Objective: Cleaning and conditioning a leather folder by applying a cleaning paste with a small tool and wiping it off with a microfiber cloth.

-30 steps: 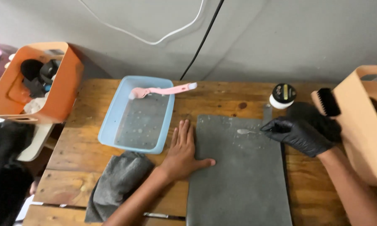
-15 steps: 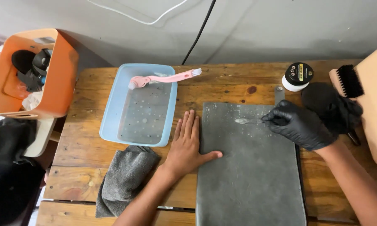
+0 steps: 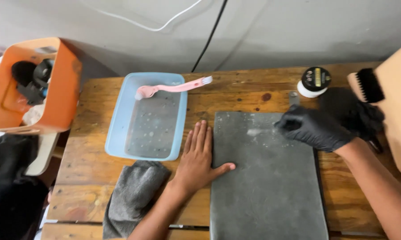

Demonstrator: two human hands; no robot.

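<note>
Right then, my left hand (image 3: pixel 199 161) lay flat and spread on the desk (image 3: pixel 249 95), fingers apart, its thumb stretched over the left edge of the grey mat (image 3: pixel 265 186) and holding nothing. My right hand (image 3: pixel 318 128), in a black glove, was curled closed at the mat's upper right, knuckles toward the left; I could not tell what, if anything, it pinched, since the glove hid the fingertips. A pale smear (image 3: pixel 254 132) sat on the mat just left of that gloved hand, between my two hands and clearly nearer the right one. The mat ran with its long axis away from me, toward the wall.

A small round jar (image 3: pixel 314 82) with a black lid stood just beyond the gloved hand, near the mat's top right corner. Left of the mat was a light blue tray (image 3: pixel 120 118), a pink brush (image 3: pixel 173 87) lying across its far rim. A grey cloth (image 3: pixel 133 195) lay crumpled beside my left wrist. An orange bin (image 3: pixel 60 95) stood at the desk's far left.
</note>
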